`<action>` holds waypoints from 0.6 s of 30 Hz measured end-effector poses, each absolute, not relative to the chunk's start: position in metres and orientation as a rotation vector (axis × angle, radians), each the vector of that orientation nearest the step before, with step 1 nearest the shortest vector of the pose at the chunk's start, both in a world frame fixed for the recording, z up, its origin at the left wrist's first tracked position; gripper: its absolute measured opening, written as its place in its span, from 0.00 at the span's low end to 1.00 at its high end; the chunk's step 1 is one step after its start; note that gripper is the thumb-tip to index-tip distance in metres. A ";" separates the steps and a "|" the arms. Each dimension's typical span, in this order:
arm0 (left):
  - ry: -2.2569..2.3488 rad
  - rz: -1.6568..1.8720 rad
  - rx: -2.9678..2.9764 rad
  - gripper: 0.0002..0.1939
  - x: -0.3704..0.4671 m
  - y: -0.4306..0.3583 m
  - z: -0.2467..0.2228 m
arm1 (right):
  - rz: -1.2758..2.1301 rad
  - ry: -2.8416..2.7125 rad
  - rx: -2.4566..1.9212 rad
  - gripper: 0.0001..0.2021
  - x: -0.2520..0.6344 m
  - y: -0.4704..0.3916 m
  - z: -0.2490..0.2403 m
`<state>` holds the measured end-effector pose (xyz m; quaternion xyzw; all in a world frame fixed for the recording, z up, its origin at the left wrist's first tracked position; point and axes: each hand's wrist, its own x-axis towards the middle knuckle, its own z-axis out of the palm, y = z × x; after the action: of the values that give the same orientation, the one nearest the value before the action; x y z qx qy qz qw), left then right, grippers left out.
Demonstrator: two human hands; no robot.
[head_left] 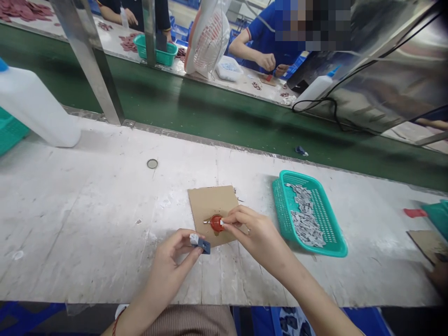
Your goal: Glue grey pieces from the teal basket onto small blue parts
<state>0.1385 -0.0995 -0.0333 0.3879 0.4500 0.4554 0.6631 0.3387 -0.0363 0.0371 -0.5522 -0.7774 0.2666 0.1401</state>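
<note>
My left hand (178, 254) pinches a small dark blue plastic part (205, 246) with a light grey piece (194, 239) on its end, just left of a cardboard square (201, 198). Over the cardboard, my right hand (250, 226) has thumb and forefinger closed on a tiny pale grey piece (221, 223). That piece is at the right rim of a small red dish (214, 225), which looks wet and shiny inside. To the right, a green basket (338, 238) holds many small grey pieces (308, 224).
A metal bottle cap (152, 164) lies on the white table (87, 224). At left stands a large white bottle (38, 107). A green conveyor belt (168, 107) runs behind the table, with a small dark scrap (300, 150) on it. Co-workers sit across, one in a blue shirt (261, 28).
</note>
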 end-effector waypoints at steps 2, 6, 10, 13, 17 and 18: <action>1.024 1.045 0.868 0.06 0.138 -0.100 -0.031 | 0.824 -2.153 -1.601 0.06 0.338 -0.038 0.041; 1.046 1.078 0.832 0.06 0.138 -0.103 -0.022 | 1.128 -1.866 -1.508 0.03 0.329 -0.046 0.054; 1.043 1.127 0.804 0.06 0.139 -0.106 -0.013 | 1.360 -1.727 -1.364 0.03 0.315 -0.057 0.063; 1.055 1.157 0.805 0.06 0.140 -0.109 -0.009 | 1.438 -1.695 -1.296 0.02 0.308 -0.062 0.064; 1.076 1.179 0.833 0.05 0.139 -0.112 -0.006 | 1.439 -1.698 -1.294 0.02 0.304 -0.065 0.063; 1.082 1.178 0.840 0.06 0.138 -0.112 -0.005 | 1.433 -1.708 -1.298 0.02 0.304 -0.066 0.063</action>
<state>0.1383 -0.1123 -0.0054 0.3653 0.4704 0.5121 0.6189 0.3040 -0.0656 0.0633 -0.4835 -0.6361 0.5337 0.2770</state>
